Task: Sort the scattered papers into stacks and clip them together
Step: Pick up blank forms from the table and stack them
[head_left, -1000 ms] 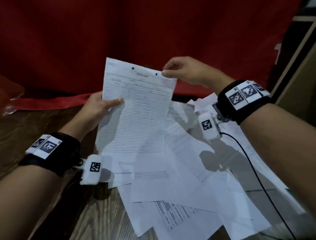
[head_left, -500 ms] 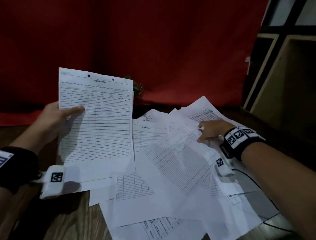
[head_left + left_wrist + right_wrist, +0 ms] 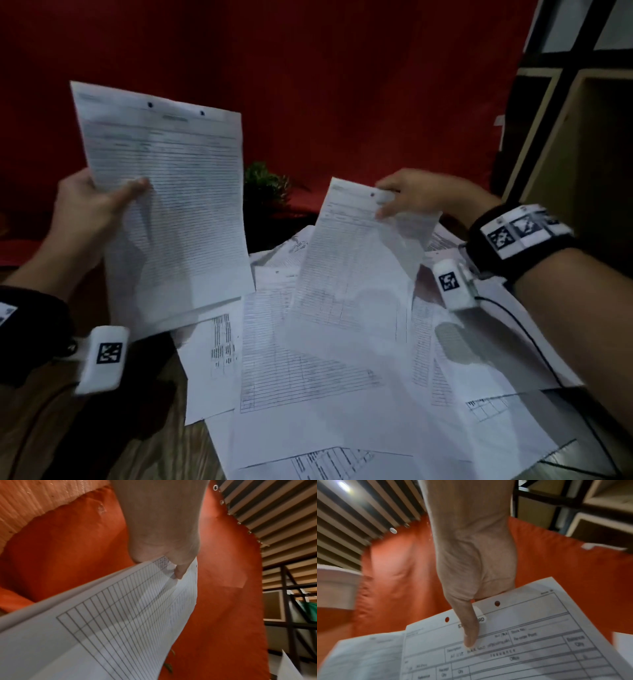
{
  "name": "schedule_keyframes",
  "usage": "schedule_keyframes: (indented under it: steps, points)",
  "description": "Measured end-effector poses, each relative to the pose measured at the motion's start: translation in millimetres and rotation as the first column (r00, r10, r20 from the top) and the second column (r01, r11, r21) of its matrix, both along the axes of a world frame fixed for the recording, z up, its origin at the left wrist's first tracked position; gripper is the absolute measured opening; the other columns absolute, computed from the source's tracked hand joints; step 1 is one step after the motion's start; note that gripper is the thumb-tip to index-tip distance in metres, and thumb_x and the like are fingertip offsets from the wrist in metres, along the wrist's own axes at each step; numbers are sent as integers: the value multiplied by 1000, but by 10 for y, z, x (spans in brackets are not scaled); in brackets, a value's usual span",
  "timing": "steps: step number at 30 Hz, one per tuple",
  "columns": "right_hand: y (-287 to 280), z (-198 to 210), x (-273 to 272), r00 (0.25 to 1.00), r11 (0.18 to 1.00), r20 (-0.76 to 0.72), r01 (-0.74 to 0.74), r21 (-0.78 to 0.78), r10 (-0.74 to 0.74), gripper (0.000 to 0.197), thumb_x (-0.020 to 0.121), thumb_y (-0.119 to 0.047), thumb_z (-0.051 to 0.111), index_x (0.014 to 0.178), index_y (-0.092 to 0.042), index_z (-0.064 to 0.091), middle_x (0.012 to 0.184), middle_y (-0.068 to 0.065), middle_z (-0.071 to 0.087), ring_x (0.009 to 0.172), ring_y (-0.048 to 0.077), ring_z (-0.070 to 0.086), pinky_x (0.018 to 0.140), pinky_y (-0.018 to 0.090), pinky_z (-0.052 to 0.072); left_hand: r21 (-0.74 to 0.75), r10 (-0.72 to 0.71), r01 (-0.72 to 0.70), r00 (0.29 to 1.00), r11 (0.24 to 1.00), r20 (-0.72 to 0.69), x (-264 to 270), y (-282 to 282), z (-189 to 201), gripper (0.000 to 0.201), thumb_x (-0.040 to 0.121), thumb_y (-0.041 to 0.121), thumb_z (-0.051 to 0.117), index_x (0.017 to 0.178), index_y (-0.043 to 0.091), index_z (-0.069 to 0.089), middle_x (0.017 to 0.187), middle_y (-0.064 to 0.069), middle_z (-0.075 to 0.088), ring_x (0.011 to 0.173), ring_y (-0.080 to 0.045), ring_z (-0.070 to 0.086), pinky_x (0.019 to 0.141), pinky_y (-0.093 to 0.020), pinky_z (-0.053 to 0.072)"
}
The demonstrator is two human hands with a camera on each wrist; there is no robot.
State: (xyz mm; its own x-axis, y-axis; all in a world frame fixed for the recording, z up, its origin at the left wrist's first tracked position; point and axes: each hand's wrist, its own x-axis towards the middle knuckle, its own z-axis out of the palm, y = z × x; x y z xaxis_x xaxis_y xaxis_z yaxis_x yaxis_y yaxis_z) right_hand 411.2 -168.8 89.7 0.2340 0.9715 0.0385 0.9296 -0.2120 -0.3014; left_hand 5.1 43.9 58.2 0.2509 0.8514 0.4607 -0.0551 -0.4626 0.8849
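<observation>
Above the desk [image 3: 102,445], the left hand [image 3: 85,212] holds up a small sheaf of ruled forms [image 3: 171,205], thumb on the front near the left edge and the other fingers hidden behind; the left wrist view shows more than one sheet pinched together there. Off to the right, the right hand [image 3: 411,197] pinches the top edge of a single form [image 3: 352,260], just beside its punched holes, thumb laid across the printed heading and the other fingers behind the sheet. That sheet's lower part droops and curls down toward the loose pile of papers [image 3: 325,394] spread across the desk, overlapping at all angles. A small green plant [image 3: 263,185] stands behind the pile against the red cloth [image 3: 308,85].

Paper like this is light and limp. Held by one corner it bends and swings, so a grip near the middle of the top edge, as the right hand has, likely keeps it flattest. Sheets also slide easily over one another, so the sheaf probably needs a firm pinch and its edges squared up before any clip goes on. No clip is visible in these views. Sorting looks to be at an early stage, with most papers not yet gathered.
</observation>
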Motion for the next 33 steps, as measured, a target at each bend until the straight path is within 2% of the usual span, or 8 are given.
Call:
schedule_keyframes:
  steps: [5, 9, 16, 22, 26, 28, 30, 33]
  points:
    - [144, 615, -691, 982, 947, 66, -186, 262, 175, 18, 88, -30, 75, 97, -16, 68, 114, 1, 64, 101, 16, 59, 85, 36, 47, 81, -81, 88, 993, 993, -91, 393, -333, 160, 21, 97, 12, 75, 105, 32, 71, 95, 25, 79, 95, 2, 77, 83, -20, 63]
    - [320, 797, -1131, 941, 840, 288, -297, 454, 177, 25, 89, -36, 72, 110, -23, 68, 154, 2, 40, 147, 20, 27, 121, 45, 19, 63, -225, 230, 971, 971, -86, 598, -643, 258, 19, 92, 14, 75, 106, 26, 72, 101, 17, 82, 101, -8, 79, 84, -23, 64]
    - [433, 923, -1450, 945, 885, 304, -243, 396, 123, 16, 91, -31, 68, 95, -15, 65, 100, 0, 67, 93, 22, 61, 80, 30, 31, 14, -270, 270, 962, 963, 35, 634, -840, 185, 37, 114, 36, 42, 126, 12, 68, 116, -3, 80, 107, -18, 78, 83, -29, 64]
    - [457, 892, -1531, 938, 803, 343, -242, 545, 51, 42, 90, -38, 69, 128, -27, 57, 130, -5, 56, 123, 17, 49, 111, 41, 27, 110, -191, 181, 978, 977, 88, 608, -763, 75, 31, 100, 6, 69, 130, 7, 65, 121, -1, 78, 112, -19, 76, 93, -34, 63]
    - [425, 601, -1263, 995, 620, -86, 37, 784, 49, 94, 79, -49, 75, 156, -27, 26, 158, 1, 33, 146, 18, 32, 120, 45, 25, 60, -193, 185, 961, 981, 196, 467, -632, 75, 26, 100, 1, 66, 123, 12, 68, 123, -3, 78, 117, -25, 75, 98, -39, 61]
    - [424, 361, -1196, 853, 736, -498, 234, 635, 158, 100, 82, -47, 77, 159, -25, 17, 156, 5, 39, 140, 17, 41, 113, 36, 33, 2, -228, 234, 942, 972, 247, 400, -550, 33, 27, 101, 1, 64, 125, 13, 67, 129, -9, 76, 122, -32, 72, 105, -48, 59]
    - [421, 129, -1187, 632, 881, -752, 231, 414, 188, 85, 88, -40, 74, 156, -21, 27, 139, 4, 59, 121, 15, 61, 108, 36, 42, -53, -252, 273, 934, 961, 253, 400, -507, 1, 32, 102, 2, 63, 133, 8, 63, 134, -15, 73, 123, -35, 71, 106, -51, 57]
    - [489, -99, -1205, 518, 906, -809, 137, 400, 279, 41, 96, -20, 66, 134, -7, 56, 122, 5, 72, 103, 15, 73, 91, 32, 58, -78, -230, 254, 945, 964, 231, 458, -501, 4, 34, 102, 4, 64, 136, 7, 61, 134, -13, 73, 122, -32, 72, 105, -49, 58]
